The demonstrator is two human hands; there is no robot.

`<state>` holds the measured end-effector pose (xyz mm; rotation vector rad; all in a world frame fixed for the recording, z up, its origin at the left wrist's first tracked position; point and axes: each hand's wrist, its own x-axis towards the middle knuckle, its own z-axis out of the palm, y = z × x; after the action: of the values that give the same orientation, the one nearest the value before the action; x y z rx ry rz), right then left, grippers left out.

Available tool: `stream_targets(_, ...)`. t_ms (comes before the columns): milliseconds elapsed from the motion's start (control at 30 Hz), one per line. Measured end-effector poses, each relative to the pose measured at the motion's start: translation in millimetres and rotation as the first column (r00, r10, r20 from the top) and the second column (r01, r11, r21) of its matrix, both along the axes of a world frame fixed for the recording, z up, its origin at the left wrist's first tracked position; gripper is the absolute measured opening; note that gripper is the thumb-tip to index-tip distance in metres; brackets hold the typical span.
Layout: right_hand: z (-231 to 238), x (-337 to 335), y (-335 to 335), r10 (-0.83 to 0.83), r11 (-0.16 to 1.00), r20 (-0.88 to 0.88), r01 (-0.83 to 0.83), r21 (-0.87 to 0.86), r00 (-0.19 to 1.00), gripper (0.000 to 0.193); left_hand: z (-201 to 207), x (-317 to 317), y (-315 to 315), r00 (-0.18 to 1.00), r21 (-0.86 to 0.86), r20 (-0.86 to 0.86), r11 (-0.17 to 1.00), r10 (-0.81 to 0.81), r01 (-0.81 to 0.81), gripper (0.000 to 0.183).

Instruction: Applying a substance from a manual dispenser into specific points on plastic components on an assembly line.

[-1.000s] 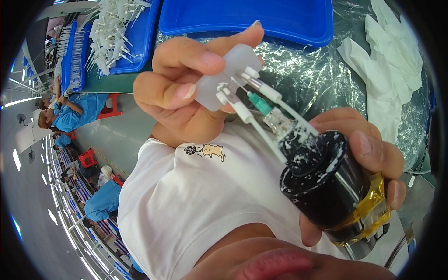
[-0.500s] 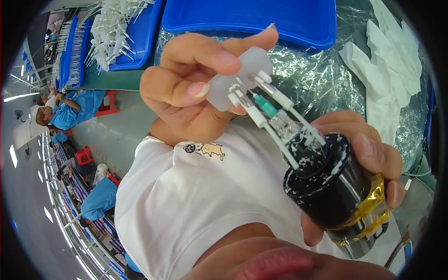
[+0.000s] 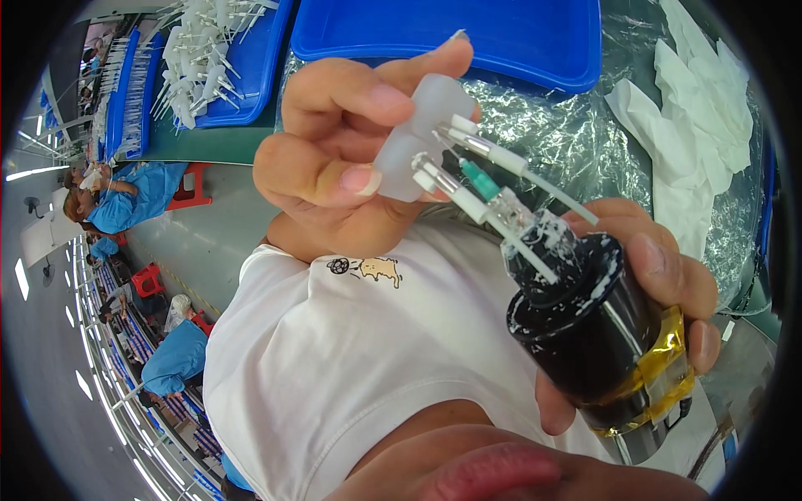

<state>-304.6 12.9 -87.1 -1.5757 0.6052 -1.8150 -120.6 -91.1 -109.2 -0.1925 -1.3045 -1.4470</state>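
Observation:
My left hand [image 3: 334, 159] pinches a frosted white plastic piece [image 3: 430, 100] with two rounded lobes, between thumb and fingers. Two thin white rods with metal sleeves [image 3: 493, 154] stick out from it toward the lower right. Wrapped in my right hand [image 3: 668, 275] is a black cylindrical dispenser [image 3: 576, 351] with yellowish tape and white residue around its top. Its green needle tip [image 3: 479, 178] points up-left between the two rods, close to the plastic piece. Whether the needle touches the piece I cannot tell.
A blue tray [image 3: 585, 50] lies beyond my hands. At far left, another blue tray [image 3: 266, 92] holds a heap of similar white parts [image 3: 196, 63]. Crumpled white cloth [image 3: 660, 117] rests on clear plastic sheeting [image 3: 576, 125]. People in blue [image 3: 138, 196] sit in the background.
My left hand has turned the plastic piece slightly and shifted it a little left, so the rods sit at a different slant. The dispenser has barely moved.

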Motion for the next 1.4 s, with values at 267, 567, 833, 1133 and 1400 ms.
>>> stream_targets(267,-1.7,-5.8,3.1,0.015,1.0,0.015,-0.015,-0.01,1.0,0.098,-3.1,-3.0,-2.7,0.996,-0.075,-0.014,0.993,0.086,-0.086,0.041)
stream_targets(567,1.6,-1.4,-9.6,0.022,0.997,0.024,-0.02,-0.078,0.999,0.098,0.4,0.0,-4.3,0.999,-0.039,0.028,0.999,0.031,-0.03,0.032)
stream_targets(833,-3.1,3.8,-4.4,-0.049,0.995,-0.013,0.048,-0.088,0.999,0.101,-0.7,2.5,-2.8,0.998,-0.044,0.046,0.999,0.033,-0.031,0.025)
stream_targets(1133,-5.2,0.4,-5.4,-0.044,0.995,-0.066,0.039,-0.088,0.997,0.099,0.7,6.9,-1.1,0.995,-0.043,0.082,0.998,0.049,-0.046,0.02)
stream_targets(1400,-5.6,3.0,-4.3,-0.084,0.992,-0.068,0.078,-0.096,0.994,0.097,-3.4,9.2,-0.9,0.988,-0.054,0.097,0.992,0.117,-0.112,0.032)
